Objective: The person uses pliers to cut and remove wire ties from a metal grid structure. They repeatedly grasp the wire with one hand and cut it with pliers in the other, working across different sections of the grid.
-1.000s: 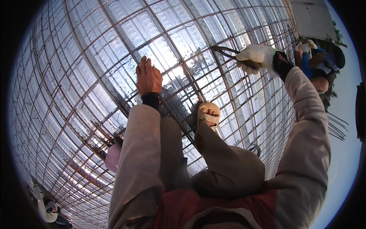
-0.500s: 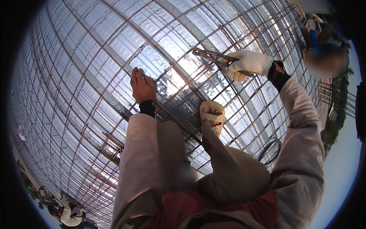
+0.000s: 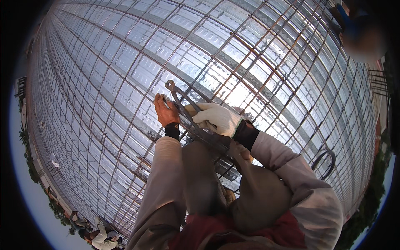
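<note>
My gloved right hand (image 3: 223, 120) is closed round a pair of long-handled steel pincers (image 3: 171, 85), whose jaws point up and away to the left. The pincers' handles are spread apart and reach just beside my bare left hand (image 3: 167, 113). That hand is low over the steel bar grid (image 3: 235, 36), its fingers curled together; whatever they pinch is too small or hidden to name. Beneath the grid lies shiny ribbed metal decking (image 3: 210, 33). My knees are bent close below both hands.
A dark coil of wire (image 3: 333, 160) lies on the grid to the right, beside my right arm. At the lower left, people (image 3: 102, 239) are low by the grid's edge. Another person (image 3: 346, 16) is at the upper right. Bar ends (image 3: 377, 81) stick out at the right edge.
My right hand has swung the pincers leftward and down, next to my left hand. The view has turned, and my left hand stays low over the grid with curled fingers.
</note>
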`<move>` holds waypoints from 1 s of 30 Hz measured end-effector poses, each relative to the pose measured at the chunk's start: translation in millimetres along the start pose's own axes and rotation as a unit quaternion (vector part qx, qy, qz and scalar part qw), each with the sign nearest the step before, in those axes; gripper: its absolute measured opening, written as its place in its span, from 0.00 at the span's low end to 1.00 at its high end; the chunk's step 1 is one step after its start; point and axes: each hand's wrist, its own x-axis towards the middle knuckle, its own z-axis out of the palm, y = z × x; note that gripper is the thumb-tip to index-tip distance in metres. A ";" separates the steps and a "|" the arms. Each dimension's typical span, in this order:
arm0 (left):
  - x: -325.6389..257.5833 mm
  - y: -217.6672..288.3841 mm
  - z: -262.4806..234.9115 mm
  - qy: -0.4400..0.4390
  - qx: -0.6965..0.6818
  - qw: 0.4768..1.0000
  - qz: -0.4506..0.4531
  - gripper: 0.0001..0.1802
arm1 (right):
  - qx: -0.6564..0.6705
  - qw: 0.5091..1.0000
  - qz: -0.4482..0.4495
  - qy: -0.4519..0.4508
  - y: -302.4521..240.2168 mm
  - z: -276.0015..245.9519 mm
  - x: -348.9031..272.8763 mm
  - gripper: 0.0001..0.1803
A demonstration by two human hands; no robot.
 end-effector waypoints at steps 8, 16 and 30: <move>1.8 -8.2 -2.6 -0.023 -0.037 0.999 0.023 0.25 | 0.207 0.975 -0.015 -0.082 -11.0 -2.1 -11.6 0.34; -40.6 -3.4 -39.2 0.037 -0.075 0.997 -0.001 0.17 | 0.220 0.973 -0.005 -0.069 20.7 -5.1 -9.3 0.33; -125.0 9.7 -92.9 -0.158 -0.081 0.982 0.066 0.14 | -0.191 0.975 -0.059 0.094 103.8 8.7 12.4 0.21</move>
